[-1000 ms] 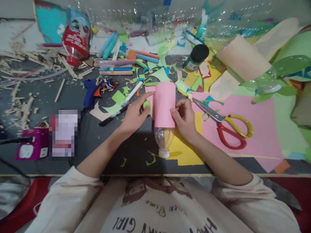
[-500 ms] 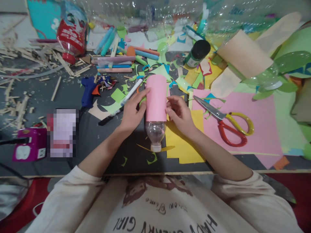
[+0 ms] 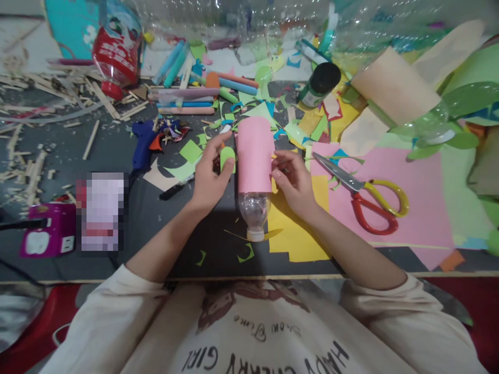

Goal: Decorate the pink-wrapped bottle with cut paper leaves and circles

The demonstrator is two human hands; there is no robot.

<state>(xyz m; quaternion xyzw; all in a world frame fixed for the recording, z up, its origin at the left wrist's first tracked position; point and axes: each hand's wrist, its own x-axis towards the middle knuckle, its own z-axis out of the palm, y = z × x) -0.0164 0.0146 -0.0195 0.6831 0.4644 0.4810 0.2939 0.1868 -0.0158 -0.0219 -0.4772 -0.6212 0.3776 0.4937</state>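
A clear plastic bottle [image 3: 254,210] lies with its white cap toward me. Pink paper [image 3: 255,156] is wrapped around its body. To its left is my left hand [image 3: 212,169], apart from the bottle, with a small rounded green paper piece [image 3: 227,156] between thumb and fingers. My right hand [image 3: 294,179] rests close against the right side of the pink wrap, its fingers bent and the thumb apart from them. I see nothing held in it. Whether its fingertips touch the wrap, I cannot tell.
Scissors [image 3: 360,189] with yellow and red handles lie on pink paper [image 3: 421,208] at right. A blue glue gun [image 3: 142,143], a phone [image 3: 102,210] and a purple box [image 3: 49,228] are at left. Behind stand a black-capped jar [image 3: 320,85] and a red-labelled bottle [image 3: 117,57].
My left hand has come off the pink wrap and moved slightly left, showing the green piece at its thumb. The bottle sits slightly farther right in view. My right hand stays beside it.
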